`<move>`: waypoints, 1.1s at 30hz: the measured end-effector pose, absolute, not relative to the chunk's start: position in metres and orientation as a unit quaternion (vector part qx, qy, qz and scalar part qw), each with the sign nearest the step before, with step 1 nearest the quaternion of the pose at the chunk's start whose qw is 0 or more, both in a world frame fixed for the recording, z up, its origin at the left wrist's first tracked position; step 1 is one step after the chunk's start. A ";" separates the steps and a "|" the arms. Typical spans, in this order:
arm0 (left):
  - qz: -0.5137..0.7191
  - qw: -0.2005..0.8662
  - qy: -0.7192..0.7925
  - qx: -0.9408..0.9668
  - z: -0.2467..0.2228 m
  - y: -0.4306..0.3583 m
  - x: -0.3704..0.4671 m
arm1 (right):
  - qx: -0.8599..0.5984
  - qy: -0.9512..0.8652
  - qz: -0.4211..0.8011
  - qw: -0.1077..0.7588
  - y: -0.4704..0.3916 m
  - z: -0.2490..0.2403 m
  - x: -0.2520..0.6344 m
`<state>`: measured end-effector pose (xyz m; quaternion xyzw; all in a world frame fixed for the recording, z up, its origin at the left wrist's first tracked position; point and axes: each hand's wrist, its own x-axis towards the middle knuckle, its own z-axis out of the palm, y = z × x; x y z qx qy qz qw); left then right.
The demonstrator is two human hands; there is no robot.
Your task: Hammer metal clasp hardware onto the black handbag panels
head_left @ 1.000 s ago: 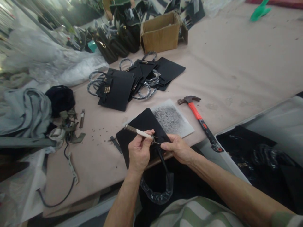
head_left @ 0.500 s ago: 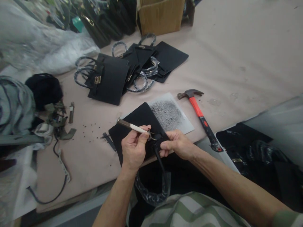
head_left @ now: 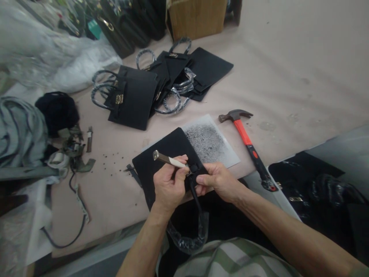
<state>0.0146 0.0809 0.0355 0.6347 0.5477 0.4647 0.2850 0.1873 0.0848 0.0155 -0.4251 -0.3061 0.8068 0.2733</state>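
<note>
My left hand (head_left: 169, 184) pinches a metal punch tool (head_left: 170, 159) wrapped in white, its lower tip against the strap and buckle area of a black bag panel (head_left: 161, 148). The tip itself is partly hidden by my fingers. With thumb on top and fingers beneath, my right hand (head_left: 219, 181) grips the panel's right edge. A plastic-wrapped handle (head_left: 188, 242) hangs from the panel over the table's front edge. Under the panel's far side lies a white board (head_left: 209, 140) covered with dark marks.
A claw hammer (head_left: 245, 138) with a red and black handle lies right of the board. Black bag panels (head_left: 135, 98) with wrapped handles are piled behind. A cardboard box (head_left: 197, 19) stands at the back; cloth scraps (head_left: 72, 148) and another metal tool (head_left: 89, 139) lie left.
My left hand and the punch tool have shifted slightly right, and the tool's tip is now closer to the strap. The whole view has shifted a little.
</note>
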 end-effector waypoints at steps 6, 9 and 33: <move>0.449 0.277 0.541 0.656 0.020 0.085 0.017 | -0.499 -0.366 0.734 0.280 0.079 0.023 0.188; 0.436 0.269 0.535 0.671 0.009 0.085 0.018 | -0.514 -0.397 0.715 0.260 0.077 0.025 0.191; 0.454 0.195 0.462 0.737 -0.003 0.078 0.023 | -0.650 -0.532 0.488 0.237 0.135 0.068 0.300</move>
